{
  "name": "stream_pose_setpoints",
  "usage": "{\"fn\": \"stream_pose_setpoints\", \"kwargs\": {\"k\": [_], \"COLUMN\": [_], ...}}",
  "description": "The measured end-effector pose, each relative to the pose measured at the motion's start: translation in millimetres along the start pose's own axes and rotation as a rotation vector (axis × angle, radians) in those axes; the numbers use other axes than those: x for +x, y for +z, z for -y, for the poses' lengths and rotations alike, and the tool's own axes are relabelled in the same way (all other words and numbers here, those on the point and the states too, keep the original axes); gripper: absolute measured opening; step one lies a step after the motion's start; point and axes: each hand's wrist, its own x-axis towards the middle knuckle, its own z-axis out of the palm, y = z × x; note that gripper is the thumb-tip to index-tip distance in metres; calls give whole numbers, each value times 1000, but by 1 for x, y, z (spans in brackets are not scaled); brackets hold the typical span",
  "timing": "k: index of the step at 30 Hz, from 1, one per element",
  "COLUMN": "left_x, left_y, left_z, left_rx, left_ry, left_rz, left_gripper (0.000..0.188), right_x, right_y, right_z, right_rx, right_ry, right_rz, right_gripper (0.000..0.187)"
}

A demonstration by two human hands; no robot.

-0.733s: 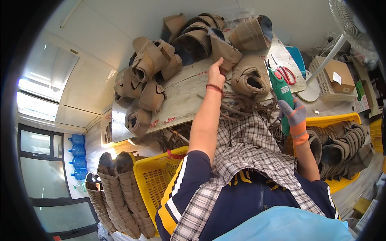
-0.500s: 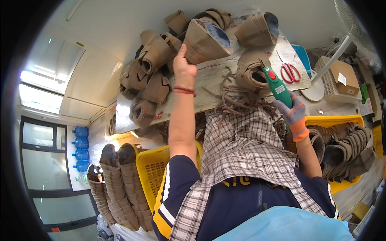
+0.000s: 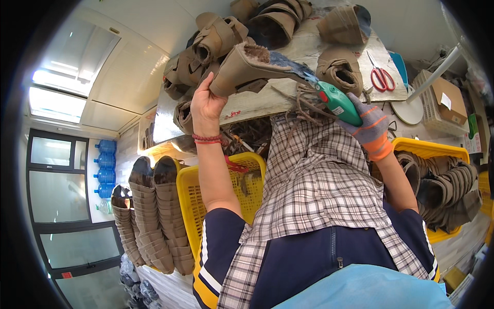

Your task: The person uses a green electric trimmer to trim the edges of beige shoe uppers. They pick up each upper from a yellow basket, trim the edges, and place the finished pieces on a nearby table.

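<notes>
My bare left hand (image 3: 208,107) grips the lower left end of a brown shoe upper (image 3: 239,69) with a fleecy lining. The upper is held sideways above the table's near edge, its bluish inner flap (image 3: 293,63) stretching right. In my gloved right hand (image 3: 371,126) is a green handheld electric cutter (image 3: 340,104) with a red button. Its tip meets the end of the bluish flap; the blades are hidden there. Thin brown trimmed strips (image 3: 304,102) hang over the table edge below the cutter.
More brown uppers (image 3: 218,38) lie on the worn table (image 3: 257,105), with red-handled scissors (image 3: 382,80) at its right. Yellow baskets stand left (image 3: 188,206) and right (image 3: 432,147), the right one full of uppers. Tall stacks of uppers (image 3: 154,211) rise at left. A fan pole (image 3: 437,72) stands right.
My left hand has drawn the shoe upper left and toward me, turning it. My right hand has brought the cutter left and down, against the upper's flap.
</notes>
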Motion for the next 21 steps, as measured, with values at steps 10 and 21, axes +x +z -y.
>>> {"fn": "stream_pose_setpoints", "kwargs": {"k": [10,21], "left_x": [-2,6], "left_y": [-2,-8], "left_z": [24,33], "left_rx": [-7,-26], "left_ry": [-67,-82], "left_rz": [11,10], "left_gripper": [30,29], "right_x": [-4,-13], "right_y": [4,6], "right_z": [4,-5], "right_rx": [29,13], "right_ry": [-36,-15], "right_rz": [-73,-91], "right_gripper": [70,69]}}
